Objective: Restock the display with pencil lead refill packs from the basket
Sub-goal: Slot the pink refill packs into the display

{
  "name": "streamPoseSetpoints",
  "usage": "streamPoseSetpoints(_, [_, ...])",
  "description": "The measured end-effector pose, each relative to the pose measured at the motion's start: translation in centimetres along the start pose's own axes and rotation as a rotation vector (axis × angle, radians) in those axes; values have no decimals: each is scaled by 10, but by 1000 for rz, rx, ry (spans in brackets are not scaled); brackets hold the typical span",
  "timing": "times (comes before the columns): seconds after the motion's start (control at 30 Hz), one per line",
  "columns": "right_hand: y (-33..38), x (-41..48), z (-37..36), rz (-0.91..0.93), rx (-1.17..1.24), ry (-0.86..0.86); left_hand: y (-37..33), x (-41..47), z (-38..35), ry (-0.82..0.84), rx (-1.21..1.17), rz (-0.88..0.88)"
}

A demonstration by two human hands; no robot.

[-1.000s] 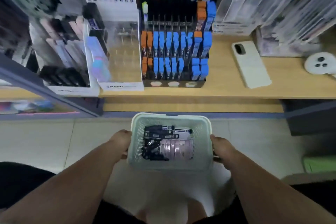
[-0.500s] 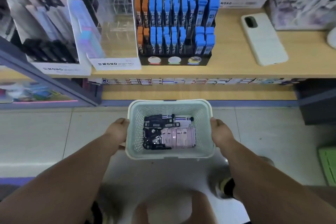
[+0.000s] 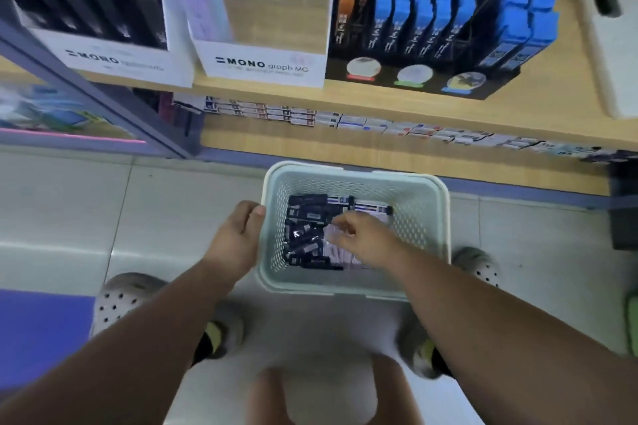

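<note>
Hands [image 3: 238, 238] [image 3: 362, 238] at basket [image 3: 431, 217]; packs [image 3: 307, 235] seemingly jumbled.

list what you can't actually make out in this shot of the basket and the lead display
- Right hand, head view: blur hides whether its fingers grip a pack.
- Packs in the basket: the hand covers the pale ones; labels too small.
- Lead refill display: top cut off by the frame edge.
- White phone: cut off at the right edge.

Floor [image 3: 172, 217]: pale glossy tiles, grey grout lines, lower half of frame. Purple mat [image 3: 38, 331] at lower left. Light wooden shelf [image 3: 431, 107] spans the upper frame; grey-blue metal upright [image 3: 89, 93] runs diagonally at upper left. Lighting dim, even.
</note>
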State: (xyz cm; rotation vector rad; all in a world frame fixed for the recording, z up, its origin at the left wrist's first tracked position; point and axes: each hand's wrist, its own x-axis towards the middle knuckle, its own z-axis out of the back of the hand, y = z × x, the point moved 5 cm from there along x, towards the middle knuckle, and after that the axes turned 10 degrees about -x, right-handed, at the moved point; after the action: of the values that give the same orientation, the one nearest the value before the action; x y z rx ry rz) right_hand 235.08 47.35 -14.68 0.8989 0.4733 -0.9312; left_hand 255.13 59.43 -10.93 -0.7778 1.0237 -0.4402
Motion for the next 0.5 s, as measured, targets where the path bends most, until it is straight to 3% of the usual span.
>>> streamPoseSetpoints(0.1, [6,23,-17,-53,-41,77,5,4,2,17,-30,7])
streamPoseSetpoints(0.23, [0,32,-32,-132,-109,-48,4,5,4,49,-45,-22])
streamPoseSetpoints(0.37, [-11,29,-32,-191,-17,-167,0,2,0,20,-45,-60])
streamPoseSetpoints(0.5, [-35,19,-20,-405,41,-272,-1,0,-1,-19,-32,-76])
